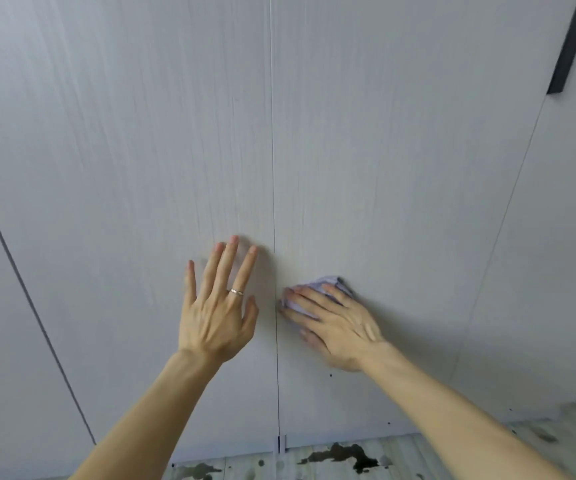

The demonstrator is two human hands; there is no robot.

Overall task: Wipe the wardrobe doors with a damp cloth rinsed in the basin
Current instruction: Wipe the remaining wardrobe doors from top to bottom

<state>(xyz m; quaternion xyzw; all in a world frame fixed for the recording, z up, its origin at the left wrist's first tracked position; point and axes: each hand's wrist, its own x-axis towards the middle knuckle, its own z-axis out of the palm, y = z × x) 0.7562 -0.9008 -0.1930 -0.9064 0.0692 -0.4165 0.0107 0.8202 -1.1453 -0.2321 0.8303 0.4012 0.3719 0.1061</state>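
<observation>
Head view: right hand (335,327) on cloth (324,282), left hand (215,317) on door (123,168) (all fingers (225,261) straight).

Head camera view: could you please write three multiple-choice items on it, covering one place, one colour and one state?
1. Where is the cloth? A. On the floor. B. On the right door, beside the centre seam. C. On the left door.
2. What colour is the cloth? A. Green. B. Red. C. Lilac.
3. How is the left hand? A. Flat, fingers spread. B. Clenched. C. Pulling a handle.
Key: 1 B, the right hand presses it just right of the seam; 2 C, pale purple folds show; 3 A, its straight fingers lie against the left door.
</observation>
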